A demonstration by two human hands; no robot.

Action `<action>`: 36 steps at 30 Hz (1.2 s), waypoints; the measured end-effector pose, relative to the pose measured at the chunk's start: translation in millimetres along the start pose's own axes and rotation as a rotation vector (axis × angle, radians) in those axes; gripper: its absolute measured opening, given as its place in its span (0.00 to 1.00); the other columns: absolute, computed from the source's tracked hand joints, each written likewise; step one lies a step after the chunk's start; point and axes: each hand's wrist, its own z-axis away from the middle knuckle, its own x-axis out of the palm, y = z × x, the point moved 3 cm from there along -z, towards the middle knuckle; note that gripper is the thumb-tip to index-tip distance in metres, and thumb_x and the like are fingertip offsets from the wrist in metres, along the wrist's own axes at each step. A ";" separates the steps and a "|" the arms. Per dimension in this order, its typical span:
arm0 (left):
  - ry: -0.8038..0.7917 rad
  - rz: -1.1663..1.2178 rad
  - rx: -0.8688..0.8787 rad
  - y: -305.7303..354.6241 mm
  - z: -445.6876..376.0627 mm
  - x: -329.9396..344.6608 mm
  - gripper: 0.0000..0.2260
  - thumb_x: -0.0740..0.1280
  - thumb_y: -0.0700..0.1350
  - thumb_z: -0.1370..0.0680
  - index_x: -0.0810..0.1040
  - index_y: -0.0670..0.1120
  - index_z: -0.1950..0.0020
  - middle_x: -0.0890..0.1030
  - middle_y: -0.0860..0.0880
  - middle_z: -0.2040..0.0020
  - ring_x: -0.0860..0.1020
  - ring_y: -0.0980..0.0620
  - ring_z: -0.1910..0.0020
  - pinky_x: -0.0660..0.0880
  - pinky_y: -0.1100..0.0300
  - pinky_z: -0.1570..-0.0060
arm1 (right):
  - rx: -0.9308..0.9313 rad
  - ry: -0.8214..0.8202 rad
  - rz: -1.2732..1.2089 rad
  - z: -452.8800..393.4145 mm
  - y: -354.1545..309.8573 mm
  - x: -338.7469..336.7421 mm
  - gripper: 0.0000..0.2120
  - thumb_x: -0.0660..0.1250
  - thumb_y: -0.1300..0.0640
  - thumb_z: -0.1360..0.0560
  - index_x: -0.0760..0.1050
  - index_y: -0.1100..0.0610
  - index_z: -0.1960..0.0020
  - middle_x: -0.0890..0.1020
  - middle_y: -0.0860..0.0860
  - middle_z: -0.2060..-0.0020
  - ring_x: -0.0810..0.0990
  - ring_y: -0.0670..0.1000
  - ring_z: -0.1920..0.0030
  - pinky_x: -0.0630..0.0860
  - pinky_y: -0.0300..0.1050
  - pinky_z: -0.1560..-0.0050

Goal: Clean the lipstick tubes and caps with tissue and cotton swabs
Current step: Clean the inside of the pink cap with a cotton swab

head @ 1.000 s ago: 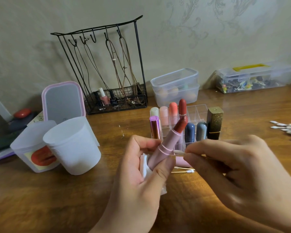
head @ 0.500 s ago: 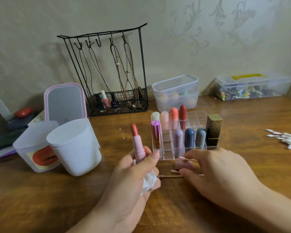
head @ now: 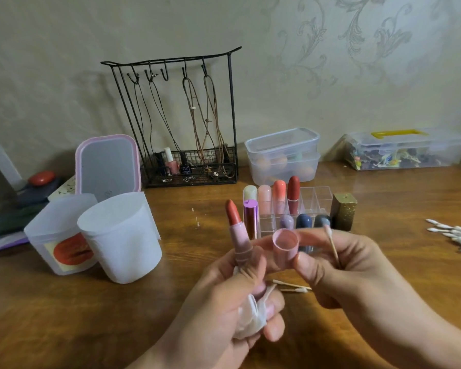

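- The left hand [head: 224,310] grips the pink lipstick tube with the red stick poking out [head: 237,235], and the tube stands almost straight up.
- The same hand also squeezes a crumpled white tissue [head: 250,318] under its bottom fingers.
- The right hand [head: 343,278] pinches the short pink round cap [head: 285,246] at its near side, with the open mouth facing up toward the camera. A left fingertip seems to touch the cap's far side.
- The right hand also holds a thin wooden cotton swab [head: 332,245] between its fingers, with the white tip pointing to 12 o'clock.
- The cap is just at 3 o'clock of the tube, close but not touching it.
- The next job looks like cleaning inside the cap.
- To do it well, let the left fingers hold the cap still, so the right hand only has to work the swab.
- Turn the swab tip down into the cap and rub slowly round the inside wall.
- Keep the red stick away from the cap and the swab, because it smears easily.
- Two used swabs [head: 293,286] lie on the brown wooden tabletop [head: 117,328] under the hands.
- A pile of fresh swabs [head: 453,237] waits at 3 o'clock, if this one gets dirty.
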 end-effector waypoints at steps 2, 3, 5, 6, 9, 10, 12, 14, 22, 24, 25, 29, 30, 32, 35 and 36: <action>-0.105 -0.016 0.021 0.5 -0.2 -0.5 0.18 0.81 0.47 0.37 0.84 0.44 0.50 0.80 0.46 0.67 0.74 0.53 0.74 0.73 0.61 0.76 | 0.007 -0.050 -0.007 0.8 -0.7 2.1 0.09 0.68 0.65 0.32 0.84 0.65 0.54 0.71 0.46 0.83 0.70 0.39 0.81 0.67 0.25 0.75; -0.123 -0.036 0.035 0.8 -0.3 -1.0 0.19 0.81 0.48 0.37 0.84 0.45 0.50 0.81 0.47 0.67 0.74 0.54 0.74 0.74 0.61 0.76 | 0.003 -0.072 -0.007 2.1 -0.5 3.9 0.10 0.67 0.67 0.32 0.84 0.66 0.53 0.73 0.46 0.83 0.71 0.39 0.81 0.67 0.25 0.75; -0.092 -0.065 0.050 0.8 -0.8 -3.4 0.20 0.81 0.49 0.38 0.84 0.45 0.50 0.80 0.48 0.68 0.74 0.54 0.74 0.73 0.62 0.76 | -0.009 -0.067 -0.010 1.9 4.3 5.2 0.11 0.69 0.65 0.31 0.83 0.64 0.50 0.77 0.49 0.80 0.75 0.41 0.77 0.72 0.27 0.72; -0.067 -0.078 0.055 0.8 -0.9 -3.3 0.21 0.81 0.50 0.39 0.84 0.44 0.50 0.80 0.47 0.68 0.73 0.54 0.75 0.73 0.61 0.77 | -0.034 -0.064 0.039 1.7 8.5 4.1 0.10 0.73 0.60 0.30 0.84 0.61 0.49 0.81 0.53 0.75 0.79 0.48 0.73 0.78 0.33 0.67; 0.083 -0.130 0.065 1.1 -1.7 -2.5 0.19 0.77 0.54 0.36 0.84 0.42 0.52 0.79 0.44 0.68 0.72 0.53 0.76 0.70 0.62 0.80 | -0.042 -0.068 0.227 2.6 16.0 0.5 0.16 0.77 0.48 0.32 0.85 0.49 0.46 0.81 0.58 0.69 0.71 0.67 0.70 0.81 0.54 0.60; 0.147 -0.168 0.086 1.5 -2.0 -3.8 0.18 0.75 0.54 0.35 0.84 0.43 0.54 0.79 0.43 0.67 0.71 0.52 0.76 0.69 0.63 0.81 | -0.047 -0.063 0.266 3.7 13.5 -3.0 0.14 0.76 0.48 0.32 0.85 0.49 0.47 0.75 0.54 0.74 0.67 0.60 0.73 0.74 0.44 0.69; 0.212 -0.226 0.133 2.9 -2.4 -4.7 0.13 0.74 0.54 0.32 0.84 0.44 0.57 0.77 0.43 0.67 0.71 0.53 0.76 0.66 0.63 0.82 | -0.069 -0.028 0.256 5.2 2.3 -9.5 0.08 0.71 0.51 0.32 0.82 0.53 0.56 0.69 0.45 0.77 0.65 0.42 0.76 0.63 0.30 0.73; 0.238 -0.236 0.156 5.0 -2.1 -5.8 0.13 0.70 0.53 0.32 0.83 0.44 0.58 0.74 0.44 0.68 0.69 0.54 0.76 0.65 0.64 0.82 | -0.096 0.025 0.347 6.1 -5.6 -21.5 0.11 0.62 0.47 0.33 0.75 0.55 0.63 0.68 0.43 0.76 0.64 0.41 0.74 0.62 0.31 0.73; 0.237 -0.295 0.226 6.2 -3.1 -6.7 0.16 0.66 0.53 0.30 0.83 0.41 0.56 0.73 0.46 0.70 0.66 0.55 0.76 0.64 0.64 0.82 | -0.253 -0.145 1.043 10.5 -21.6 -17.7 0.08 0.63 0.48 0.23 0.80 0.47 0.56 0.74 0.46 0.75 0.66 0.46 0.77 0.61 0.30 0.75; 0.270 -0.331 0.252 6.2 -3.2 -7.0 0.16 0.66 0.54 0.31 0.84 0.42 0.58 0.75 0.47 0.70 0.66 0.55 0.76 0.64 0.64 0.82 | -0.250 -0.171 1.021 12.5 -20.8 -16.4 0.09 0.64 0.50 0.23 0.81 0.51 0.57 0.72 0.49 0.75 0.64 0.48 0.76 0.60 0.30 0.75; 0.291 -0.353 0.258 6.1 -3.3 -7.3 0.15 0.66 0.54 0.31 0.84 0.43 0.59 0.74 0.47 0.71 0.66 0.55 0.76 0.64 0.64 0.82 | -0.254 -0.176 1.024 13.1 -20.6 -16.0 0.10 0.64 0.51 0.23 0.80 0.53 0.59 0.71 0.50 0.75 0.64 0.49 0.75 0.59 0.31 0.75; 0.354 -0.465 0.282 6.1 -2.4 -9.4 0.15 0.66 0.57 0.32 0.84 0.47 0.59 0.75 0.49 0.71 0.70 0.54 0.73 0.66 0.63 0.79 | -0.254 -0.195 1.032 14.4 -17.2 -11.9 0.15 0.63 0.49 0.23 0.79 0.58 0.60 0.73 0.53 0.73 0.66 0.52 0.73 0.63 0.39 0.75; 0.365 -0.501 0.293 6.1 -1.8 -10.1 0.15 0.66 0.58 0.33 0.84 0.48 0.59 0.76 0.49 0.69 0.72 0.54 0.72 0.67 0.63 0.77 | -0.259 -0.199 1.026 14.5 -16.6 -10.8 0.15 0.63 0.49 0.23 0.79 0.59 0.60 0.72 0.52 0.73 0.66 0.52 0.73 0.62 0.38 0.75; 0.373 -0.561 0.322 6.7 -1.1 -10.0 0.16 0.65 0.60 0.34 0.84 0.51 0.59 0.79 0.49 0.68 0.74 0.52 0.69 0.68 0.62 0.75 | -0.258 -0.208 0.988 13.8 -16.6 -8.2 0.15 0.63 0.49 0.23 0.79 0.60 0.59 0.73 0.52 0.72 0.66 0.51 0.72 0.61 0.35 0.74; 0.361 -0.574 0.359 6.8 -1.4 -10.1 0.16 0.65 0.60 0.33 0.84 0.50 0.59 0.80 0.48 0.65 0.75 0.48 0.66 0.69 0.60 0.74 | -0.241 -0.230 0.932 13.4 -16.6 -4.8 0.14 0.63 0.51 0.22 0.79 0.61 0.59 0.73 0.52 0.71 0.65 0.48 0.72 0.60 0.31 0.73; 0.353 -0.564 0.370 6.8 -1.6 -10.2 0.15 0.66 0.59 0.33 0.84 0.50 0.59 0.80 0.48 0.65 0.75 0.50 0.67 0.69 0.61 0.74 | -0.233 -0.235 0.921 13.3 -16.2 -4.2 0.14 0.63 0.52 0.22 0.79 0.61 0.59 0.73 0.52 0.70 0.65 0.47 0.73 0.60 0.29 0.73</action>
